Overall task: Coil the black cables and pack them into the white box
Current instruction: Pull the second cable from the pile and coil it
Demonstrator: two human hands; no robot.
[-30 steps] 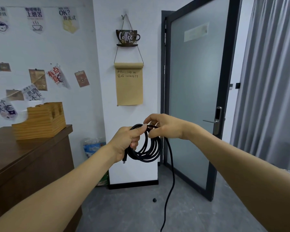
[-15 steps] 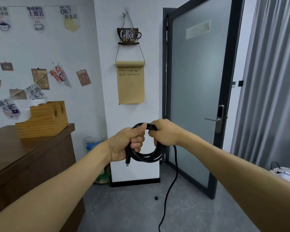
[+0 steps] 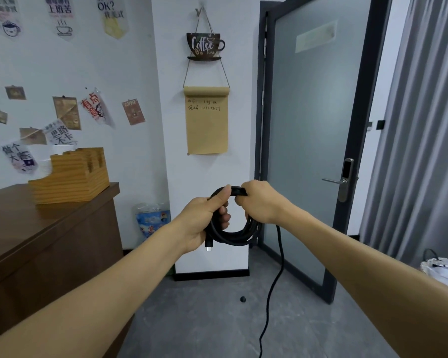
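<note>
Both hands are up in front of the white wall, wrapped around a thin black cable wound into a round coil (image 3: 232, 233). Left hand (image 3: 207, 223) grips the coil's 9 o'clock side, thumb pressed along the top, with a small plug end poking out below the fist. Right hand (image 3: 260, 202) is curled over the 1 o'clock part, nearly touching the left thumb. The loose tail drops from the right hand down to the grey floor (image 3: 204, 319).
</note>
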